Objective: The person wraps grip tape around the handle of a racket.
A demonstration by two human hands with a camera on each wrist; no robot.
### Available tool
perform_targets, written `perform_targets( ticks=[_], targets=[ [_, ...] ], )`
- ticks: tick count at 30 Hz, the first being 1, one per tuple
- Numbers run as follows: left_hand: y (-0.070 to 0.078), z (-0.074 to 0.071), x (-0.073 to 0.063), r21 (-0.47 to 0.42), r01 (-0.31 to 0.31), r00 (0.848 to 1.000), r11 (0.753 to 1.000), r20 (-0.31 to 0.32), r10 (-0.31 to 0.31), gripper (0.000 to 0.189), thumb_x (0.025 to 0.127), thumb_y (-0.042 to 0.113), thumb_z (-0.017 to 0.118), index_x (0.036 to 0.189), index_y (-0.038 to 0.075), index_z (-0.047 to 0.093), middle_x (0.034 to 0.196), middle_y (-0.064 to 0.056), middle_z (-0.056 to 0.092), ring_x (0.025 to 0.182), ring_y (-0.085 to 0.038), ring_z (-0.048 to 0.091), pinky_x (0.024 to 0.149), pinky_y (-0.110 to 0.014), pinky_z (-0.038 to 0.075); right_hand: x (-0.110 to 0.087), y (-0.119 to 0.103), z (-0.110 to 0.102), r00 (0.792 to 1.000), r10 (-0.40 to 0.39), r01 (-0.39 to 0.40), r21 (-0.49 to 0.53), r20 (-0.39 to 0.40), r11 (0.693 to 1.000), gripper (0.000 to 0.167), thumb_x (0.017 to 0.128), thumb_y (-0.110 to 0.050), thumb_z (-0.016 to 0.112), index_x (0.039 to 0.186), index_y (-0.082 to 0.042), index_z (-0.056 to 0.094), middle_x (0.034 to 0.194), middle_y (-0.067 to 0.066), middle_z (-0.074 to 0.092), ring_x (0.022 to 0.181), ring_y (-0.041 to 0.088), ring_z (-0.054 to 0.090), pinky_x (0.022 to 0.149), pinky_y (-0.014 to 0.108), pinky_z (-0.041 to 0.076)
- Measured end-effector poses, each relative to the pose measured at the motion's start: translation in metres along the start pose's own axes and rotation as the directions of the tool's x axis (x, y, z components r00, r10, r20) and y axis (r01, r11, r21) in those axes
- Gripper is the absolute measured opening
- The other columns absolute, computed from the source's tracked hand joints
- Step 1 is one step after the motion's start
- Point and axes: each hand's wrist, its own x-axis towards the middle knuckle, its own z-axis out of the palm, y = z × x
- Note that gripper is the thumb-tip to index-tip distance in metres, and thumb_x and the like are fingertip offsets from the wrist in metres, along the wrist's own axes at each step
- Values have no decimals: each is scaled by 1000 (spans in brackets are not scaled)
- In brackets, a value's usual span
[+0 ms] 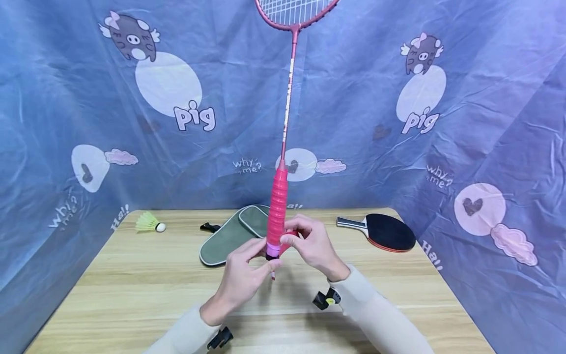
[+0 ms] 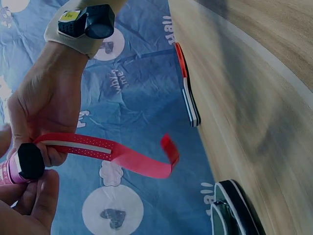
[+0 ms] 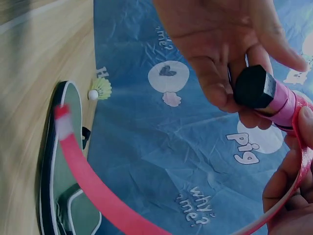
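Note:
A badminton racket (image 1: 288,103) stands upright in front of me, its head cut off by the top of the head view. Red grip tape (image 1: 277,206) is wound down its handle, leaving a pink band (image 3: 286,105) and the black butt cap (image 3: 254,87) bare. My left hand (image 1: 243,273) holds the handle's lower end, its fingers behind and thumb near the cap. My right hand (image 1: 316,243) pinches the tape between thumb and fingers beside the handle. From there a loose tail of tape (image 2: 142,164) hangs and curls, its white-lined, dotted underside partly showing.
On the wooden table (image 1: 132,305), a green paddle case (image 1: 221,246) lies behind my hands. A black table tennis paddle (image 1: 391,232) lies at the back right and a yellow shuttlecock (image 1: 148,222) at the back left. Blue printed cloth (image 1: 247,98) surrounds the table's back and sides.

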Motion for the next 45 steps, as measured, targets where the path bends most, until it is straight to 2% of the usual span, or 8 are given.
perform_targets(
  ticks=[5, 9, 12, 24, 30, 36, 42, 45],
  targets=[
    [0, 2, 0, -51, 71, 997, 996, -23, -73, 45, 79, 14, 88, 122, 11, 74, 101, 0, 71, 87, -10, 72, 78, -24, 64, -1, -1, 3, 1000, -1, 1, 6, -14, 1000, 17, 82, 1, 80, 98, 3, 75, 90, 17, 70, 74, 2, 55, 56, 15, 45],
    [3, -1, 1, -134, 180, 983, 975, -20, -184, 45, 78, 11, 87, 121, 7, 74, 101, -2, 68, 88, -7, 70, 79, -26, 65, -1, -2, 3, 1000, 9, -9, -6, -10, 1000, 17, 81, 1, 81, 97, 1, 76, 88, 16, 69, 72, 3, 52, 55, 15, 42],
    [4, -4, 2, -152, 222, 974, 963, -4, -225, 46, 78, 11, 87, 121, 5, 73, 101, -2, 70, 89, -3, 70, 79, -26, 65, -1, -3, 0, 1000, 10, -9, -2, 16, 1000, 19, 81, 2, 81, 99, 2, 75, 88, 16, 68, 72, 3, 53, 56, 15, 43],
    [-2, -5, -1, -270, 180, 983, 946, 81, -164, 30, 88, 5, 77, 117, 1, 74, 106, -13, 71, 92, -7, 72, 80, -23, 63, -1, -4, -6, 997, 1, -6, 59, 76, 998, 16, 85, 6, 75, 101, 6, 72, 89, 17, 67, 75, 4, 61, 64, 16, 54],
    [-3, -5, -2, -324, 168, 979, 931, 169, -118, 27, 94, 0, 67, 121, -5, 68, 110, -23, 70, 98, -1, 68, 85, -20, 61, -1, -7, -4, 997, 9, -15, 73, 77, 997, 17, 83, 7, 77, 99, 5, 72, 90, 3, 69, 75, 4, 61, 63, 16, 53],
    [-4, -7, -4, -369, 142, 969, 918, 240, -53, 29, 99, -2, 59, 127, -8, 62, 116, -28, 66, 104, 0, 66, 91, -22, 60, 1, -3, -5, 989, 60, -76, 120, 136, 990, 27, 85, -6, 79, 105, 8, 68, 90, -8, 68, 76, 4, 62, 66, 18, 56],
    [-8, -10, -6, -361, 131, 955, 923, 295, -20, 34, 100, -1, 57, 133, -6, 60, 124, -24, 63, 110, 0, 62, 93, -19, 57, 4, 0, -12, 956, 40, -68, 86, 292, 994, 31, 89, -10, 76, 115, 8, 70, 98, 5, 70, 81, 5, 61, 67, 19, 55],
    [-9, -10, -5, -353, 138, 960, 926, 277, -38, 33, 99, 0, 59, 131, -5, 62, 122, -23, 64, 108, -2, 63, 91, -18, 57, 4, -3, -13, 951, 69, -93, 67, 300, 993, 29, 89, -9, 76, 114, 6, 72, 99, 15, 70, 80, 6, 61, 67, 19, 55]
  ],
)
